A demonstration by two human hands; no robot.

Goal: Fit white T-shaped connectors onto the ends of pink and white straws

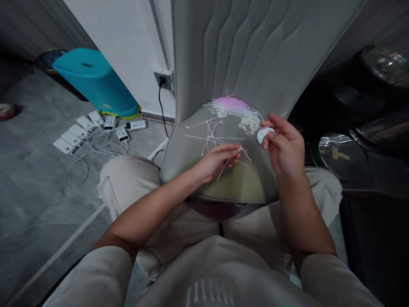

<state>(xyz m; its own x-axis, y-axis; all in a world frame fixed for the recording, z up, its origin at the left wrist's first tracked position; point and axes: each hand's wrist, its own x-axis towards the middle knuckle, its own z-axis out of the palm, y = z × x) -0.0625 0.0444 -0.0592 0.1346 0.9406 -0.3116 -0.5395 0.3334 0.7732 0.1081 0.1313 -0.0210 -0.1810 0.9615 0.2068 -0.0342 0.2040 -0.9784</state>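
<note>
My left hand [220,160] is closed in a pinch on thin pale plastic sticks [223,169], which meet at a small white joint by the fingertips. My right hand [284,143] is raised at the seat's right side, its fingers closed on a white rounded object [262,134]. A thin pinkish stick also shows at those fingers. Several joined sticks [209,134] lie loose on the grey chair seat [179,160]. Behind them is a heap of pink and white sticks [231,103], with a pile of small white connectors [249,123] beside it.
The padded chair back [255,47] rises behind the seat. On the floor at left stand a turquoise bin [96,81] and several white power-bank-like boxes [76,132] with tangled white cables [92,155]. A black cord [161,104] hangs from a wall socket. Dark glossy objects [338,155] stand at right.
</note>
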